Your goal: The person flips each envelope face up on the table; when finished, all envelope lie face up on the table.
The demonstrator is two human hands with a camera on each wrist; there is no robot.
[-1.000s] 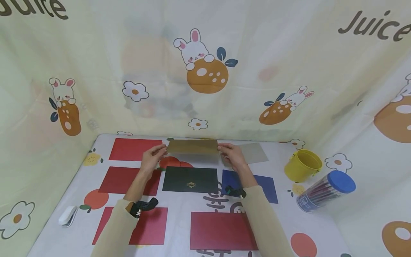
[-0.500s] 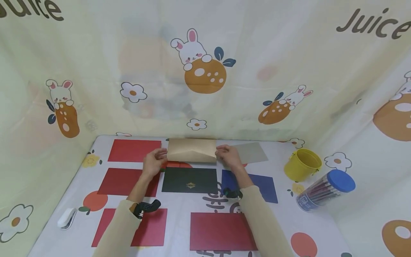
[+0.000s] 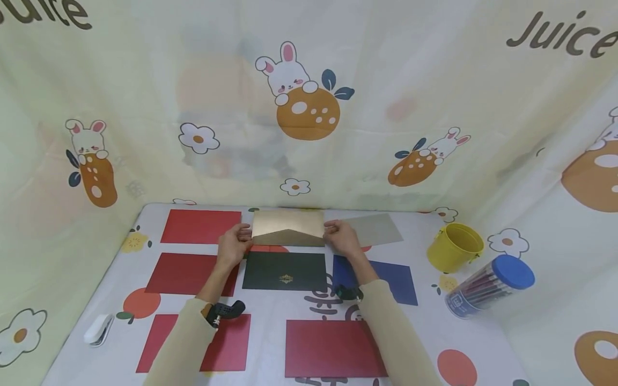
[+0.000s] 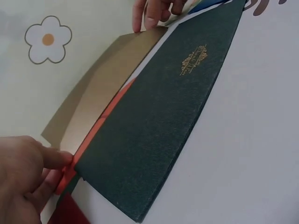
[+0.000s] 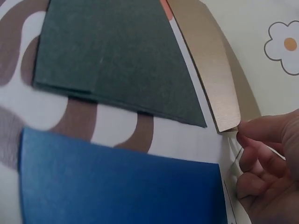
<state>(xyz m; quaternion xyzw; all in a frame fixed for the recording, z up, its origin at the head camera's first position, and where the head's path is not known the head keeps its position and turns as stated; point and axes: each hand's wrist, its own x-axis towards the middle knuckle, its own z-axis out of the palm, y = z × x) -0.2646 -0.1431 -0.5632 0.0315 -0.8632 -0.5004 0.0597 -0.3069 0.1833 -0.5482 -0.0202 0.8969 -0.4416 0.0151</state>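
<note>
Curtain (image 3: 222,69) backs fruit-print tablecloth (image 3: 267,343) where right hand (image 3: 341,237) and, seemingly, left hand (image 3: 233,244) pinch a gold envelope (image 3: 288,224).

Lit softly and fairly evenly in the head view, apparently from above, with a pale sheen on the gold envelope (image 3: 288,220) and a faint shadow across the lower-left red card (image 3: 228,348); stretched toward the edges, tipping the tub (image 3: 487,287) outward. Dimmer and hazier in the left wrist view, leaving the left hand (image 4: 25,175) dull and slightly blurred. Soft in the right wrist view, smearing the green card (image 5: 107,56)
</note>
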